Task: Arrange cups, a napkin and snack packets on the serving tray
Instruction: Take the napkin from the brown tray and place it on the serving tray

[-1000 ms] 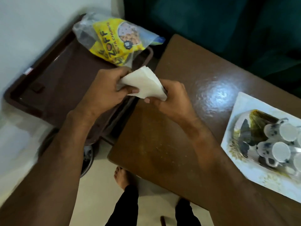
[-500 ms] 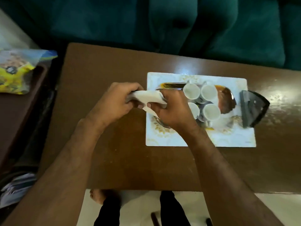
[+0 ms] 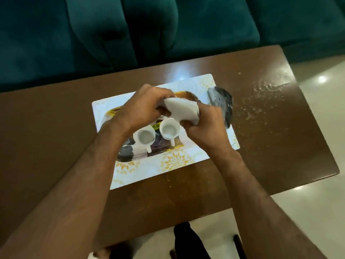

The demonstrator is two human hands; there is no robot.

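Napkin (image 3: 180, 110) pinched between both hands' fingers (image 3: 164, 99).

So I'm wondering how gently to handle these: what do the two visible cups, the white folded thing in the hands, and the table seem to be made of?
The cups look like glazed white ceramic: smooth, thick-rimmed. The napkin looks like soft matte paper, possibly cloth, bending between both hands. The table looks like varnished wood or laminate: brown, glossy, mirroring lights.

White napkin (image 3: 182, 111), white cups (image 3: 144, 138), gold-flowered mat (image 3: 173, 161), brown table (image 3: 261, 146).
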